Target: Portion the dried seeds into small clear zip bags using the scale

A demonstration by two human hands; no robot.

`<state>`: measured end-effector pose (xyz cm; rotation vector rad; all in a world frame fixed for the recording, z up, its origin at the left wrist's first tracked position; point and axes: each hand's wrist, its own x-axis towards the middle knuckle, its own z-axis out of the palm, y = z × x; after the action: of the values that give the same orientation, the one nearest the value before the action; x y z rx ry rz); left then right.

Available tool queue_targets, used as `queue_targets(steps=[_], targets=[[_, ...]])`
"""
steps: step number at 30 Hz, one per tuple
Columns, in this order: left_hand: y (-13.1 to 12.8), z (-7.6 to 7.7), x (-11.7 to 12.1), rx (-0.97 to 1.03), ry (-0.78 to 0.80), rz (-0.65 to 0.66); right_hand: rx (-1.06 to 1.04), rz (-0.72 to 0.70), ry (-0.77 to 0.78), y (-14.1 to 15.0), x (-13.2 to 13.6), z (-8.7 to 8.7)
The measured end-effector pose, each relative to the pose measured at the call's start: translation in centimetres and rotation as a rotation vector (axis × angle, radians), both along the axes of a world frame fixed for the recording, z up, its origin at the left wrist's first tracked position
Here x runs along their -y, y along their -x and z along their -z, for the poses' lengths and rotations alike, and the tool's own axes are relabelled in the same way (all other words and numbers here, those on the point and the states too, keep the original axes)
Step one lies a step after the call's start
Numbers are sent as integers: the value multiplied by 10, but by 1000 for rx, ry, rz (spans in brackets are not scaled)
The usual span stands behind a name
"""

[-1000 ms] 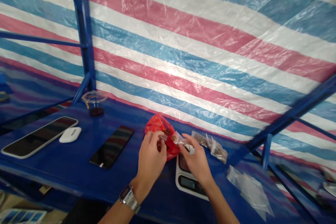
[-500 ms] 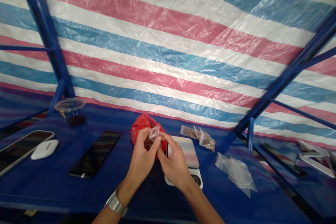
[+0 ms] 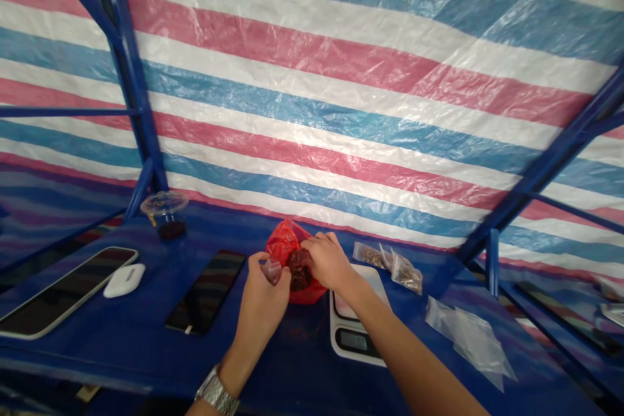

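While the left grip [image 3: 263, 296] pinches a small clear plastic bag [image 3: 272, 271] at 9 o'clock of the dark lump [image 3: 299, 270], the right grip [image 3: 329, 262] sits nearer, curled over it from 2 o'clock; lump lies in the mouth of the red plastic bag [image 3: 283, 247], long axis about 12-6; right hold unclear.

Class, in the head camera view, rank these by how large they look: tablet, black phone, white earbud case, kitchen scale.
1. Tablet
2. Kitchen scale and black phone: they look alike, and a forearm partly hides the scale, so unranked
3. White earbud case
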<state>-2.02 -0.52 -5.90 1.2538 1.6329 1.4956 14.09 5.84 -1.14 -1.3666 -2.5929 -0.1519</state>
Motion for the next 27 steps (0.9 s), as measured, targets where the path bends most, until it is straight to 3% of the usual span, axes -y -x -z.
queue_targets(steps=[4,8,17,27], targets=[[-7,8,-1,-158,38,-8,5,-47,-44,-14,4,3],[-9,12,-10,-136,69,-31,19,-130,40,-15,4,4],[-9,10,-17,384,67,-34,118,-222,62,0,-4,-4],[-10,5,-17,735,-11,-20,-91,-141,108,-5,12,2]])
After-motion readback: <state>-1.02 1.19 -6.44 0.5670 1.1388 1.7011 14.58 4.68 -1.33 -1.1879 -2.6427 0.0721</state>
